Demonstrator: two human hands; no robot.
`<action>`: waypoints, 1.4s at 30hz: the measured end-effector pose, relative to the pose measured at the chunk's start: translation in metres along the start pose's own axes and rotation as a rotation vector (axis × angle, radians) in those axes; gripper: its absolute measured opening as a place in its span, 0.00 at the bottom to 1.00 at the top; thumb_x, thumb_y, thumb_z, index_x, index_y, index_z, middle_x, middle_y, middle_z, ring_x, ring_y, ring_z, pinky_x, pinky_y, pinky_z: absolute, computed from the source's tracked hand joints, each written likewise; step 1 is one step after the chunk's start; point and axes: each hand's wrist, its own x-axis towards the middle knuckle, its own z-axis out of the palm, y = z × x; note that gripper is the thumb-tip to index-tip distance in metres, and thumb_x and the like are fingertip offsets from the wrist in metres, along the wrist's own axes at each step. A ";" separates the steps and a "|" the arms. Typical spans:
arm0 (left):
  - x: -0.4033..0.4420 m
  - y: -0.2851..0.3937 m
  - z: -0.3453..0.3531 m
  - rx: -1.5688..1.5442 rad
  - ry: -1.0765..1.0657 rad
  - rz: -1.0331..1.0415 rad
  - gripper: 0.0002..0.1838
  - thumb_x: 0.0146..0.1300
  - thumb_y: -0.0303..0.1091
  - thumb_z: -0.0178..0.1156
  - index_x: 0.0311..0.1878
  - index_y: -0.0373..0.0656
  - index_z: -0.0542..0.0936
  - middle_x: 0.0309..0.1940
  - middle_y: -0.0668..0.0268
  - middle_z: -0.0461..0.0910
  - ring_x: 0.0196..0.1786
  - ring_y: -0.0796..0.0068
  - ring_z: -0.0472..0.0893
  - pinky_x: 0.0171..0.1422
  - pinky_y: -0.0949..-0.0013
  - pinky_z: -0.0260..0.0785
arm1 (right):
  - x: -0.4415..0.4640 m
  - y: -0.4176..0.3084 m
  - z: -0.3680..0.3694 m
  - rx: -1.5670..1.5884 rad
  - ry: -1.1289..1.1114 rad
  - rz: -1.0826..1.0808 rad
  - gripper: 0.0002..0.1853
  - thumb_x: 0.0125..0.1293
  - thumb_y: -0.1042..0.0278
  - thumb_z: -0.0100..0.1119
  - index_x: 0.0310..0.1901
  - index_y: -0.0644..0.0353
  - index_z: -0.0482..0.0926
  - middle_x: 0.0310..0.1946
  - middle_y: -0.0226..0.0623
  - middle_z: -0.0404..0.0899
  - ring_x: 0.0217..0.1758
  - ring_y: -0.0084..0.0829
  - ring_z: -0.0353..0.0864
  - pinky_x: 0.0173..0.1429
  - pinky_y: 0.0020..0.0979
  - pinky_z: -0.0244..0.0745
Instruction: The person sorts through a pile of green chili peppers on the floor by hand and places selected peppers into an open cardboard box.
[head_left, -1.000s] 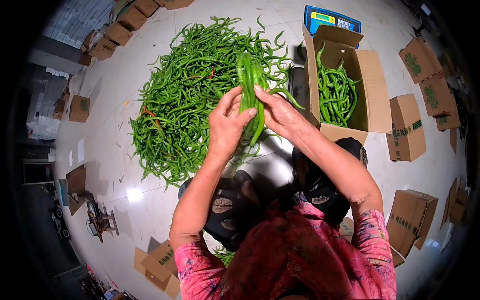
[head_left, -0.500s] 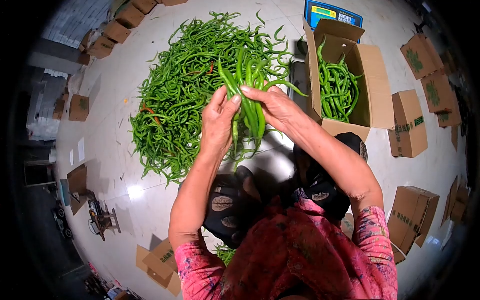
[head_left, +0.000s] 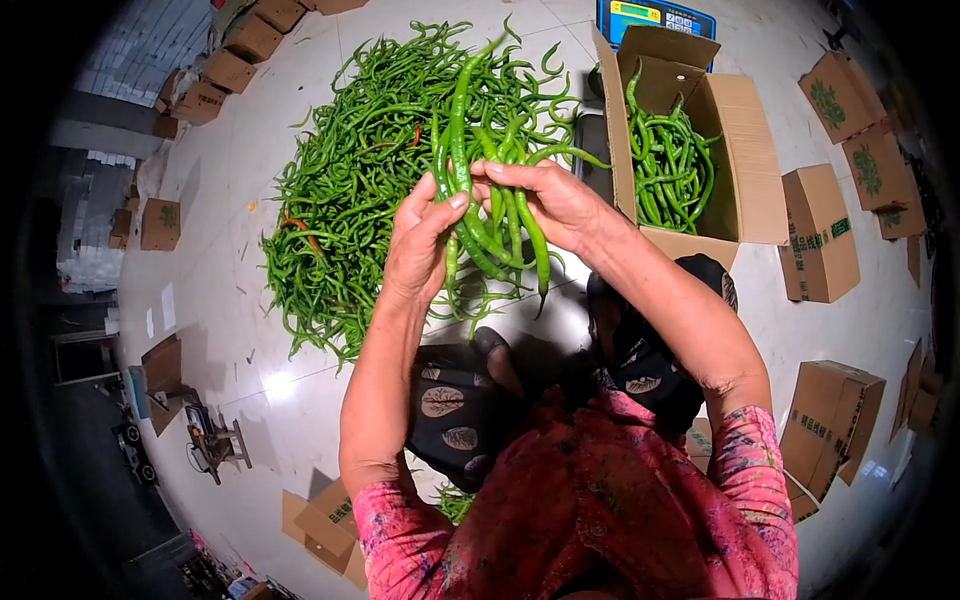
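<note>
Long green chili peppers [head_left: 461,110] are gripped in my left hand [head_left: 418,235], its thumb laid across them. One of these stands up well above the fingers. My right hand [head_left: 560,205] is closed round another bunch of green chili peppers [head_left: 530,228], whose tips hang below the palm. Both hands nearly touch, held above the near right side of a big heap of green chili peppers [head_left: 340,190] on the floor. A few red peppers [head_left: 300,228] show in the heap. Parts of the held bunches are hidden by my fingers.
An open cardboard box [head_left: 755,160] partly filled with green chilies stands right of my hands, a blue scale [head_left: 655,18] behind it. Closed cartons [head_left: 820,235] stand farther right. A small wooden stool [head_left: 215,440] is at the left. My knees are just below my hands.
The hands have drawn slightly apart. In my left hand, a long pepper now stands up higher, and the bunch in my right hand has spread and tilted.
</note>
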 end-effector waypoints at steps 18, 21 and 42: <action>-0.003 0.007 -0.001 0.116 0.179 0.057 0.27 0.62 0.35 0.63 0.62 0.36 0.69 0.39 0.69 0.79 0.36 0.83 0.75 0.37 0.82 0.60 | -0.012 -0.006 0.016 -0.299 0.020 -0.041 0.20 0.56 0.71 0.68 0.51 0.65 0.78 0.41 0.35 0.83 0.39 0.20 0.80 0.46 0.22 0.76; 0.001 0.006 -0.012 0.106 0.214 0.081 0.25 0.60 0.32 0.65 0.59 0.36 0.71 0.37 0.68 0.78 0.39 0.81 0.76 0.43 0.79 0.66 | -0.010 0.002 0.014 -0.438 0.029 -0.073 0.21 0.55 0.73 0.68 0.52 0.64 0.78 0.43 0.34 0.82 0.41 0.22 0.80 0.48 0.25 0.75; 0.007 -0.010 0.027 -0.235 0.052 0.079 0.23 0.76 0.45 0.40 0.60 0.36 0.71 0.57 0.57 0.74 0.59 0.67 0.73 0.69 0.62 0.61 | -0.008 0.007 0.019 -0.556 -0.012 -0.227 0.25 0.58 0.70 0.68 0.57 0.59 0.73 0.46 0.28 0.78 0.48 0.21 0.76 0.55 0.27 0.71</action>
